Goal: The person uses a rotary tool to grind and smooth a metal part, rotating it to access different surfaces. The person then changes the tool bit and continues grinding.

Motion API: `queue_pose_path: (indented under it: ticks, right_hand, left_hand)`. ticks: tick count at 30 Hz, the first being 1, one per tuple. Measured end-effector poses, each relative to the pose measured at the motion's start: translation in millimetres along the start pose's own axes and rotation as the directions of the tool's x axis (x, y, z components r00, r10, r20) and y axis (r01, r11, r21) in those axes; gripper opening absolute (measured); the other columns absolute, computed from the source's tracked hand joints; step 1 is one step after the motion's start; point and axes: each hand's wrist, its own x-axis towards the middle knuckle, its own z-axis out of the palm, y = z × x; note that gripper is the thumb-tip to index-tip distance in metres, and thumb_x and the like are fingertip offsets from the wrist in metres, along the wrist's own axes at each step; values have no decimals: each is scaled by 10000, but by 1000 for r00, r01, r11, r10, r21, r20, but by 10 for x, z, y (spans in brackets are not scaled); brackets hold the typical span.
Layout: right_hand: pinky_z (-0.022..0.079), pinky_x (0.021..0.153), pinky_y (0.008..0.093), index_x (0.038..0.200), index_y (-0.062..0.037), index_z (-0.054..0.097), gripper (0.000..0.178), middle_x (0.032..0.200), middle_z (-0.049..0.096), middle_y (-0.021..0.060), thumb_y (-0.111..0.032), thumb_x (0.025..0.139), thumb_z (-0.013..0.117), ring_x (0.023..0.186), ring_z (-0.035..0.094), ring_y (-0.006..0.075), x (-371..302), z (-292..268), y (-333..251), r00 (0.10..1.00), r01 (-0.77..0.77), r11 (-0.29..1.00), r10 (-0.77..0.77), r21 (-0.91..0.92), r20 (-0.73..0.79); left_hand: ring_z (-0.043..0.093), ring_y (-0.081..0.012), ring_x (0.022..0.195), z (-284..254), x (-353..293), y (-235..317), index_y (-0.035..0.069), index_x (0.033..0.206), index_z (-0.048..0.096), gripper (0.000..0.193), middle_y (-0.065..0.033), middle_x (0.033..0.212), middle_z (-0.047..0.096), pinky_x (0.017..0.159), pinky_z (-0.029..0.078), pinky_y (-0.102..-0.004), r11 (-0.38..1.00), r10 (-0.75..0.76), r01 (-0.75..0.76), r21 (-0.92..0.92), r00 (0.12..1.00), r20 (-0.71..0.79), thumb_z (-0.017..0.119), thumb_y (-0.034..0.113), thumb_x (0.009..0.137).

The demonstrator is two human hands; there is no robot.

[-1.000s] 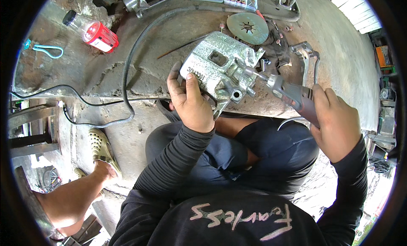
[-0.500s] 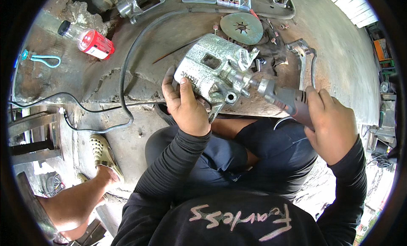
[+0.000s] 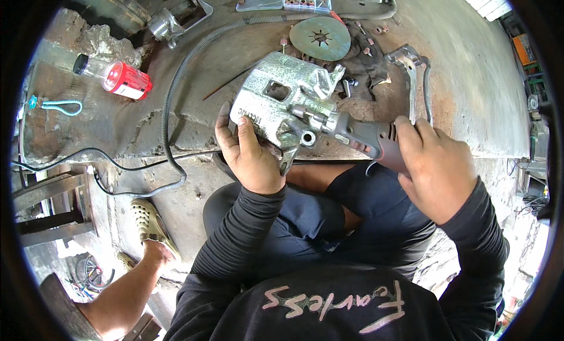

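Note:
My left hand (image 3: 249,156) is closed around the left side of a silvery cast metal brake caliper (image 3: 261,100), thumb on its face and fingers along its edge. The caliper is tilted over the work surface, its square window facing me. A grey and black rotary tool (image 3: 371,138) lies in my right hand (image 3: 437,167), its fingers wrapped round the rear of the body. The tool's collet end with a small bit (image 3: 302,112) reaches over the caliper's right part; whether the bit touches the metal I cannot tell.
Behind the caliper are a round greenish disc (image 3: 320,39), a dark rag (image 3: 367,70), a metal bracket (image 3: 409,62) and a compartment box (image 3: 307,0). A grey flexible hose (image 3: 170,88) curves across the left, near a red-labelled bottle (image 3: 126,79). Another person's leg (image 3: 126,288) shows lower left.
The rotary tool has come leftward with my right hand, its tip now over the caliper rather than at its right edge. My left hand still holds the caliper; the whole view has shifted slightly.

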Motion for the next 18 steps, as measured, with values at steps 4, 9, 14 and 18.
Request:
queue_pose_path:
  ticks: [4, 9, 14, 18]
  right_hand:
    - [546, 734, 404, 1270, 27, 467, 708, 1026, 597, 181, -87, 657, 801, 898, 659, 353, 64, 37, 37, 991, -107, 994, 108, -21, 80]
    - [544, 722, 422, 1247, 6, 474, 648, 984, 600, 180, -83, 681, 777, 873, 661, 353, 41, 19, -10, 975, -88, 994, 74, 61, 208]
    - [543, 681, 417, 1196, 2, 479, 532, 955, 596, 163, -106, 734, 720, 831, 668, 337, 47, 45, 8, 995, -78, 996, 77, 31, 59]
    - [555, 626, 403, 1067, -14, 526, 259, 866, 614, 143, -112, 838, 597, 767, 694, 312, 26, 71, 3, 1000, -13, 1000, 13, 26, -28]
  left_hand:
    - [598, -196, 1088, -5, -11, 6, 18, 1350, 416, 341, -147, 1232, 591, 952, 495, -331, 999, -40, 39, -20, 999, -27, 476, 73, 1019]
    - [594, -197, 1094, -20, 17, -19, 26, 1352, 419, 343, -141, 1227, 591, 951, 497, -337, 999, 2, -1, -54, 1000, 16, 479, 81, 1020]
    - [587, -211, 1101, -10, 4, -4, 28, 1367, 411, 359, -140, 1241, 577, 947, 499, -354, 995, -39, 38, -88, 999, -12, 475, 78, 1017]
    - [581, -216, 1104, 2, -3, 16, 26, 1382, 401, 384, -143, 1253, 566, 938, 500, -356, 996, -32, 32, -82, 999, 1, 487, 97, 1015]
